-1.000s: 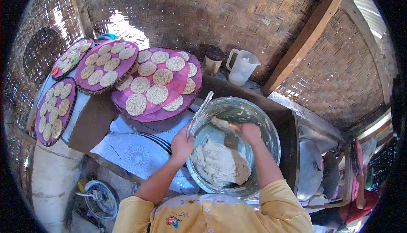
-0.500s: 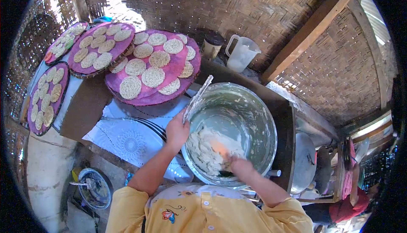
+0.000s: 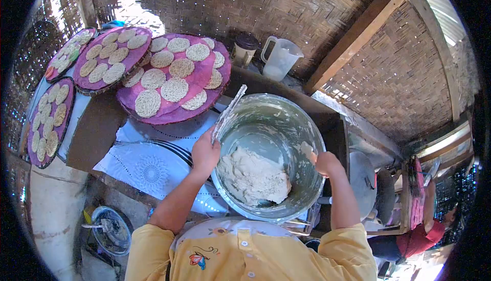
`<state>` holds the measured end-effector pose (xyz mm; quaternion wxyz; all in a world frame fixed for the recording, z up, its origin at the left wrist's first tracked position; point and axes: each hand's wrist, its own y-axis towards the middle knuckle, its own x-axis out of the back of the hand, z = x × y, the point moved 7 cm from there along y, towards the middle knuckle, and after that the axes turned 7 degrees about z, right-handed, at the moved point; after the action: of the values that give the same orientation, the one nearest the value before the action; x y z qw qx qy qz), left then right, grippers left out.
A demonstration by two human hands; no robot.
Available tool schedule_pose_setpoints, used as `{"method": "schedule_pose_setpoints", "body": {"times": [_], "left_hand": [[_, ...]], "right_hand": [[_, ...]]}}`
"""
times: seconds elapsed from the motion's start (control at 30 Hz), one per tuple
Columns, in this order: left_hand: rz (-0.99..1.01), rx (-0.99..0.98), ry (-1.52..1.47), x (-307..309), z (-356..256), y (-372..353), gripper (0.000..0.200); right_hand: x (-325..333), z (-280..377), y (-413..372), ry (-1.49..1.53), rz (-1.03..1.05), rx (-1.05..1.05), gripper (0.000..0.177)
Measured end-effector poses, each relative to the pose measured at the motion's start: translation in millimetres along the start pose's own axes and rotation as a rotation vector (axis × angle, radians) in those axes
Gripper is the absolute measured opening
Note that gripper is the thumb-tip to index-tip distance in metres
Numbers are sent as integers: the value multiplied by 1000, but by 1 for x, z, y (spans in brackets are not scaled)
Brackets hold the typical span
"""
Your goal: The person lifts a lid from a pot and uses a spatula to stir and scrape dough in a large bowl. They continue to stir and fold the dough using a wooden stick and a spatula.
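Observation:
A large metal pot (image 3: 314,122) stands before me, with pale dough (image 3: 253,174) heaped in its lower left part and smears on its inner wall. At the pot's left rim, my left hand (image 3: 205,154) is wrapped round a flat, dough-coated stick (image 3: 231,108) that points up and away. My right hand (image 3: 329,164) is closed on a small scraper (image 3: 307,151), whose blade lies near the inner right wall. The scraper's handle is mostly hidden by my fingers.
Round trays with purple cloth (image 3: 169,111) hold several pale discs at the upper left. A lidded jug (image 3: 245,49) and a clear pitcher (image 3: 281,60) stand behind the pot. A basin (image 3: 112,230) sits low at the left. Another person (image 3: 420,240) is at the far right.
My right hand has moved up and right, from the dough to the pot's right side, with the scraper. The dough now shows as one heap. My left hand still holds the stick.

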<state>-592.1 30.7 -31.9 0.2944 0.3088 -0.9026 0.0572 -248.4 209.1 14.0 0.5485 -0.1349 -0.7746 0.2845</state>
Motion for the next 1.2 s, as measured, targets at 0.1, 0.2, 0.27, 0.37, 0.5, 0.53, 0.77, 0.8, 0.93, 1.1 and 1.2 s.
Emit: {"method": "schedule_pose_setpoints", "body": {"times": [0.1, 0.2, 0.27, 0.37, 0.5, 0.53, 0.77, 0.8, 0.93, 1.1, 1.2], "left_hand": [[-14, -21, -11, -1, 1, 1, 42], [-5, -13, -11, 1, -2, -2, 42], [-4, -8, -3, 2, -3, 1, 42], [0, -2, -2, 0, 2, 0, 42], [6, -1, -10, -3, 3, 0, 42], [9, 1, -1, -3, 3, 1, 42], [-15, -26, -7, 0, 0, 0, 41], [-21, -25, 3, 0, -1, 0, 41], [-26, -24, 6, 0, 0, 0, 40], [-21, 2, 1, -3, 2, 1, 40], [-16, 12, 26, 1, -3, 0, 40]], "right_hand": [[-14, 19, 17, -92, 66, 47, 19], [-37, 32, 36, 38, 67, 31, 20], [-40, 22, 40, 260, 253, 131, 20], [1, 31, -8, 151, 157, 221, 19], [32, 4, 3, -377, -298, 169, 15], [34, 1, 15, -429, -239, 135, 15], [22, 41, 72, -680, -251, 337, 14], [22, 48, 77, -690, -289, 366, 12], [5, 64, 85, -743, -302, 449, 12], [-18, 57, 88, -726, -237, 508, 15], [-33, 55, 57, -635, -66, 568, 13]]}}
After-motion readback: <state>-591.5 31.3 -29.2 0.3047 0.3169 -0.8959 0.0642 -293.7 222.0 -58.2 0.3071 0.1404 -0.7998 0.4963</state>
